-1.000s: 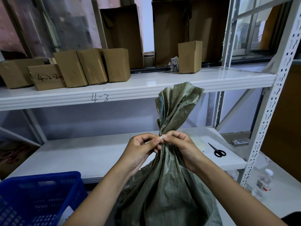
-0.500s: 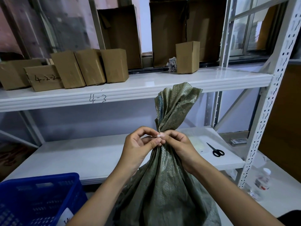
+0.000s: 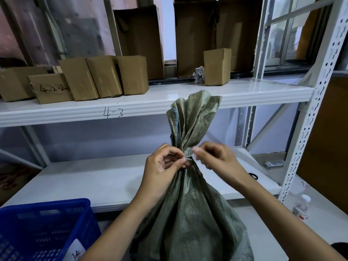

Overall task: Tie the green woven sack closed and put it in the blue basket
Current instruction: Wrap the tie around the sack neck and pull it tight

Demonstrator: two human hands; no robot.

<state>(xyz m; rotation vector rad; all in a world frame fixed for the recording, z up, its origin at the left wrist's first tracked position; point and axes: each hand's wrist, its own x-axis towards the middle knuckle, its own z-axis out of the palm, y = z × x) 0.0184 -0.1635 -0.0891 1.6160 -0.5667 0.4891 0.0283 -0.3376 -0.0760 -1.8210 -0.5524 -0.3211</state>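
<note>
Both hands are working at the gathered neck of the upright woven sack (image 3: 188, 213), the left hand (image 3: 162, 166) pinching a thin pale tie (image 3: 188, 157) there, the right hand (image 3: 216, 159) pinching its other end, blurred, with the slotted plastic basket (image 3: 45, 230) lower left

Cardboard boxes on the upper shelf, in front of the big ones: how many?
6. Five clustered at left, one alone at right. More may be hidden past the left edge.

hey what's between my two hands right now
In the head view, the gathered neck of the green sack, with a pale tie, sits between left hand and right hand.
</note>
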